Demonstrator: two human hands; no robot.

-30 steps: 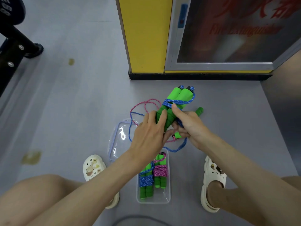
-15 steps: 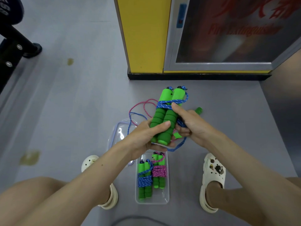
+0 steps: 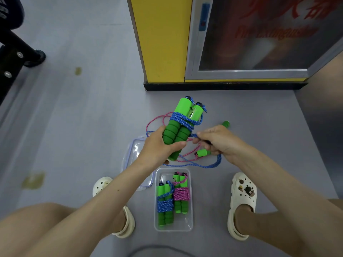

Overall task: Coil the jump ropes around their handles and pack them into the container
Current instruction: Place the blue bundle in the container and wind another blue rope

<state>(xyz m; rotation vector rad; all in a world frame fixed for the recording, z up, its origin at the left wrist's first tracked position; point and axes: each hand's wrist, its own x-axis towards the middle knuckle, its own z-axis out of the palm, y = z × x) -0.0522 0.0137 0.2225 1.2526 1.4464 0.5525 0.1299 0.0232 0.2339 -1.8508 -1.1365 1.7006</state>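
Note:
My left hand [image 3: 157,145] grips a pair of green foam handles [image 3: 178,127] held upright above the floor, with blue rope [image 3: 182,120] wound a few turns round their upper part. To the right, my right hand [image 3: 219,140] pinches the loose blue rope [image 3: 211,165], which sags in a loop below. A pink rope [image 3: 187,154] with green handles [image 3: 203,152] lies uncoiled on the floor under my hands. The clear container [image 3: 190,222] between my feet holds two coiled ropes, one blue [image 3: 165,203], one pink [image 3: 181,194].
The container's clear lid [image 3: 132,153] lies on the grey floor left of the container. A yellow cabinet with a glass door [image 3: 185,52] stands just ahead. Black equipment [image 3: 13,52] is at the far left. My white clogs [image 3: 241,201] flank the container.
My right hand has moved away to the right, pulling the blue rope sideways from the handles. My left hand has shifted its grip lower and turned the handles more upright.

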